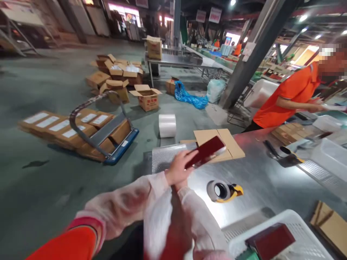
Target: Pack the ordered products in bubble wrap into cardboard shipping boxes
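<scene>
My left hand [178, 168] is closed around a flat dark red box [207, 151], its fingers over the near end. The box is tilted above the metal table [260, 180]. My right hand [181, 185] is crossed close under the left wrist, and its fingers are hidden behind the left hand. Just beyond the hands lies a sheet of bubble wrap [164, 157] at the table's left end. Flattened cardboard [233, 144] lies behind the box. A tape dispenser [222, 191] with a yellow handle rests to the right of my hands.
A white plastic basket [295, 220] at the lower right holds another dark red box [275, 241]. A second tape dispenser [287, 155] lies farther right, near a co-worker in orange [284, 97]. On the floor stand a loaded trolley [119, 153], a white roll [167, 125] and open cartons [148, 101].
</scene>
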A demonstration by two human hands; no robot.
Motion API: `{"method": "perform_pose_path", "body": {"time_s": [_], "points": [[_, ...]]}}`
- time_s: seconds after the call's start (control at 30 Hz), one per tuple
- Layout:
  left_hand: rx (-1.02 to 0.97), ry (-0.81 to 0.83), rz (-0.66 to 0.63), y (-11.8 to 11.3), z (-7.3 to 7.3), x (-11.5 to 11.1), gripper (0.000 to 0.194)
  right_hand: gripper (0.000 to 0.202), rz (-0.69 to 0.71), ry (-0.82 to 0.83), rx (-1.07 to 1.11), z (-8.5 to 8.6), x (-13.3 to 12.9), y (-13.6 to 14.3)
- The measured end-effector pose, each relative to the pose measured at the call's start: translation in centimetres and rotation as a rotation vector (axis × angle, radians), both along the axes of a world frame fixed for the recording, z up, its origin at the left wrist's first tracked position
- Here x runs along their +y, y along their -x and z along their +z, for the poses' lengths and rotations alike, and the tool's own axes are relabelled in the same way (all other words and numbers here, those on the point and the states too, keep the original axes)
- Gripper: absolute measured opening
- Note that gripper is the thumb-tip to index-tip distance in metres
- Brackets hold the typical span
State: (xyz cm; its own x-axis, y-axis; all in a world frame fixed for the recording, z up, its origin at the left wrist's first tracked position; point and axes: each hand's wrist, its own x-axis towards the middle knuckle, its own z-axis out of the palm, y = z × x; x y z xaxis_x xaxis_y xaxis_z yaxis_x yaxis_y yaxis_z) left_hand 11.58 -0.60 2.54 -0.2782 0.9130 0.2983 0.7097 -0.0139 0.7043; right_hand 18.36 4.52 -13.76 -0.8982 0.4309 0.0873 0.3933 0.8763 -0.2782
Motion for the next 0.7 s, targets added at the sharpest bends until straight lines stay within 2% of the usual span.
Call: {"method": "perform_pose_path", "body": {"time_s": [0.07,0.13,0.17,0.23,0.3,0.4,0.57,0.63,0.7], "points": [[0.181,0.123,0.060,5.8,-3.2,-0.1,0.061,0.027,-0.010,0.012,-0.102,-0.9,0.6,0.3],[0.300,0.253,0.052,9.5,-6.5,-0.6,0.059,0.013,-0.021,0.025,-0.189,-1.6,0.2,-0.5],[0.335,0.308,0.036,10.6,-8.1,-1.1,0.058,0.014,-0.033,0.032,-0.220,-1.9,-0.5,-1.3],[0.360,0.384,-0.009,11.1,-10.8,-2.7,0.056,0.018,-0.065,0.054,-0.270,-2.2,-2.5,-3.5],[0.351,0.418,-0.073,10.0,-12.9,-5.0,0.057,0.019,-0.086,0.089,-0.319,-2.4,-5.6,-6.4],[0.334,0.423,-0.157,6.5,-14.6,-9.4,0.057,0.020,-0.097,0.159,-0.374,-2.3,-11.5,-11.6],[0.318,0.420,-0.223,-0.6,-15.3,-17.8,0.055,0.022,-0.182,0.255,-0.410,-1.8,-21.8,-20.1],[0.316,0.420,-0.220,-3.2,-15.2,-20.9,0.054,0.020,-0.195,0.298,-0.446,-1.6,-24.8,-22.6],[0.316,0.418,-0.204,-5.4,-15.2,-23.5,0.052,0.020,-0.204,0.330,-0.478,-1.4,-26.8,-24.3]]}}
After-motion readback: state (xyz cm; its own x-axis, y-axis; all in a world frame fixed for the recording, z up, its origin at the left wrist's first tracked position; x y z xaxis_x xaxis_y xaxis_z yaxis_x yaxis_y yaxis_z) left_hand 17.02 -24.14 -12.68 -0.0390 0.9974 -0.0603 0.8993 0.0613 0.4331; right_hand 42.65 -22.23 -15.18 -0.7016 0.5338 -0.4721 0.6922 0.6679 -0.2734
